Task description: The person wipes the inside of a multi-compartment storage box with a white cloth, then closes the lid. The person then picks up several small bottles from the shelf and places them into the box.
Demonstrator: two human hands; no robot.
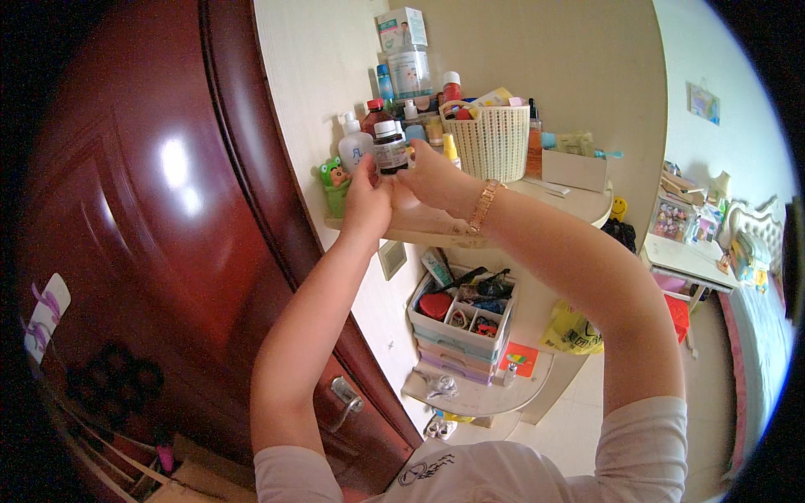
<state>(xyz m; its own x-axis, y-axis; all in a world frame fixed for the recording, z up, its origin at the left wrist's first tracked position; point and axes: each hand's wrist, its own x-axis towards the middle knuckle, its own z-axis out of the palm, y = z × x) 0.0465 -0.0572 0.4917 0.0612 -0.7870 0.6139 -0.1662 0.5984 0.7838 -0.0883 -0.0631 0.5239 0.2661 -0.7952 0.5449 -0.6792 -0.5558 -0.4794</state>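
Observation:
A small dark bottle (390,151) with a white cap and a printed label stands upright between my hands, above the front of the upper shelf (434,223). My left hand (370,202) grips it low on the left side. From the right, my right hand (438,179) closes on it, a gold-coloured watch or bracelet at the wrist. Some of the fingers are hidden behind the bottle and each other. Just left of the bottle is a white pump bottle (355,146). A green frog-hooded figure (335,185) sits beside my left hand.
Behind my hands are a red-capped brown bottle (375,116), a yellow-capped bottle (450,149) and a cream woven basket (487,141). A white box (573,170) sits at the right. Below stands a drawer organizer (462,339). A dark red door (157,207) borders the left.

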